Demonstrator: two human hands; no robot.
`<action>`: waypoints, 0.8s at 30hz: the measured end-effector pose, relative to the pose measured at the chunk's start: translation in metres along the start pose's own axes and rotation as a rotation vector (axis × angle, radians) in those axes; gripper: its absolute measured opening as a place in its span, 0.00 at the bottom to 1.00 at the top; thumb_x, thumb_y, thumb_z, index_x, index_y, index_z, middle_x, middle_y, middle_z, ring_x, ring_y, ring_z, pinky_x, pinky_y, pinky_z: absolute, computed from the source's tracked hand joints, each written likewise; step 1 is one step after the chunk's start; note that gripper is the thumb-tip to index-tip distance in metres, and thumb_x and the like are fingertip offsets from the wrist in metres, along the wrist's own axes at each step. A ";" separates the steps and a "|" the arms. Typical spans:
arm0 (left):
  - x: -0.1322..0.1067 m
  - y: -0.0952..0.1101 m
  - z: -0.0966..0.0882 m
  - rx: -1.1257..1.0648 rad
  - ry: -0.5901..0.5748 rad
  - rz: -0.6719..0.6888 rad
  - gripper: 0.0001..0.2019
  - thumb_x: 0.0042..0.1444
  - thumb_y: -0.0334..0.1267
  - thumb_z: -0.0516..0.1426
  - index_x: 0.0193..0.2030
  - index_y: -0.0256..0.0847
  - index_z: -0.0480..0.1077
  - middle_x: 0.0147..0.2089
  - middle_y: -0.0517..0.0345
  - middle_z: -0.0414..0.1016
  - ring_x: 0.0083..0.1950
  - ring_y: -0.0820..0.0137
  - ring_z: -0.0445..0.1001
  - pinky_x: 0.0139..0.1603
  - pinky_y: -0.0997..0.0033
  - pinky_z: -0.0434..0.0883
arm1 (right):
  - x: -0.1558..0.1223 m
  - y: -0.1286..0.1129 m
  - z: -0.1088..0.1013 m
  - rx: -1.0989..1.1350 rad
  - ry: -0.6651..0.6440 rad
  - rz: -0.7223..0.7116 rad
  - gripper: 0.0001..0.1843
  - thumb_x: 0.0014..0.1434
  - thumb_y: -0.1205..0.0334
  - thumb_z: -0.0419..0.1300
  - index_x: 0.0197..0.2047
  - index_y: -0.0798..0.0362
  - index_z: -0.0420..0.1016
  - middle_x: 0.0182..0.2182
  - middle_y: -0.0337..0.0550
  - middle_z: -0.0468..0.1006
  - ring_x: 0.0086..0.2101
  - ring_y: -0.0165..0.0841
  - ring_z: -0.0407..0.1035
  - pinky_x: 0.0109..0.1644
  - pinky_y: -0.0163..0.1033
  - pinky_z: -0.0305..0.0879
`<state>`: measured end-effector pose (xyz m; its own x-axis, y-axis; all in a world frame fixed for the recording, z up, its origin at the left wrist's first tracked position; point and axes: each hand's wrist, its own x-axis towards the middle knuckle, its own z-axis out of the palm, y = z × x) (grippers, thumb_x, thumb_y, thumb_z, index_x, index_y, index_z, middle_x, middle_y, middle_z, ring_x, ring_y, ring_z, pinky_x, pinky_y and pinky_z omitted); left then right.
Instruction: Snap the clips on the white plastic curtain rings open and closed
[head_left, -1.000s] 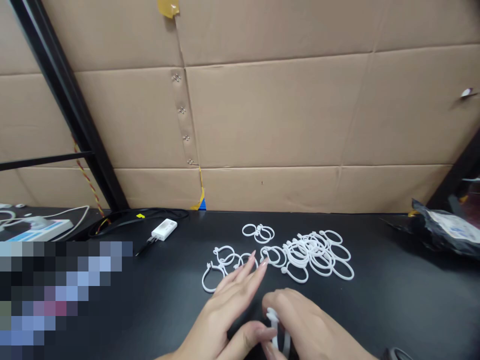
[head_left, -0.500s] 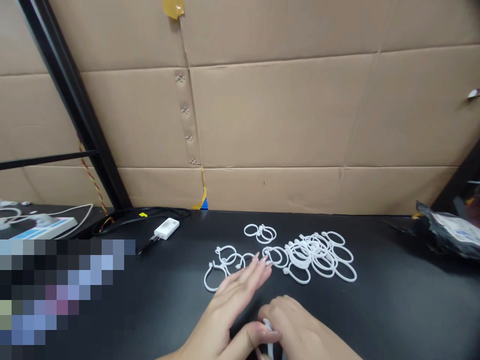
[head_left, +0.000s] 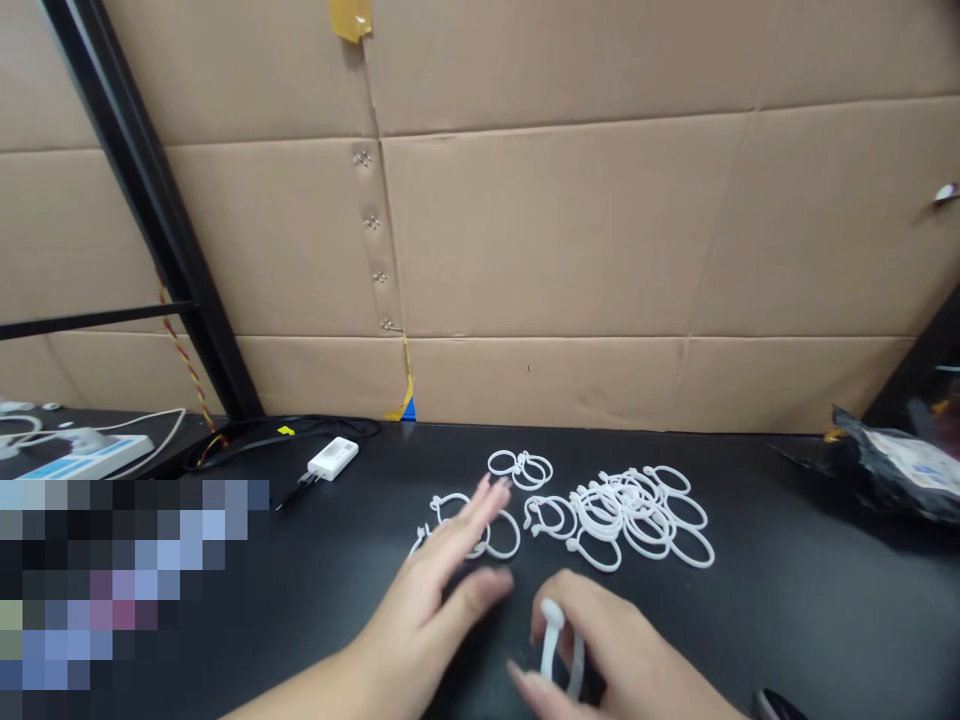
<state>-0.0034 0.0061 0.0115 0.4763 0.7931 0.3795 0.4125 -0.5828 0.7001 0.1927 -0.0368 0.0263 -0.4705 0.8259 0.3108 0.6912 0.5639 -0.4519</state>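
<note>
A pile of white plastic rings (head_left: pixel 634 515) lies on the black table (head_left: pixel 787 600), with a small linked group (head_left: pixel 520 468) behind it and a few more rings (head_left: pixel 457 520) to the left. My left hand (head_left: pixel 435 590) is open, fingers stretched over those left rings, slightly blurred. My right hand (head_left: pixel 600 650) is near the bottom edge, fingers curled round a white ring (head_left: pixel 553 640) held upright.
A cardboard wall (head_left: pixel 562 230) backs the table. A white adapter (head_left: pixel 331 458) with a black cable lies at the left, beside a black frame post (head_left: pixel 150 220). A black plastic bag (head_left: pixel 892 465) sits at the right edge. A blurred patch covers the lower left.
My left hand has let go of the ring and moved up and left over the left rings. My right hand has lifted the white ring a little, showing more of it.
</note>
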 end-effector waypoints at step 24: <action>0.012 -0.030 -0.002 0.616 -0.164 -0.206 0.32 0.63 0.54 0.42 0.69 0.44 0.39 0.71 0.47 0.34 0.70 0.55 0.32 0.65 0.44 0.46 | 0.023 0.069 -0.021 -0.714 0.388 -0.066 0.18 0.66 0.60 0.44 0.47 0.58 0.72 0.38 0.53 0.74 0.38 0.43 0.68 0.42 0.49 0.59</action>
<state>-0.0112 0.0336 -0.0040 0.4318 0.8903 0.1445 0.8527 -0.4551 0.2565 0.2416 0.0209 0.0201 -0.3897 0.6576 0.6448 0.9134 0.3656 0.1792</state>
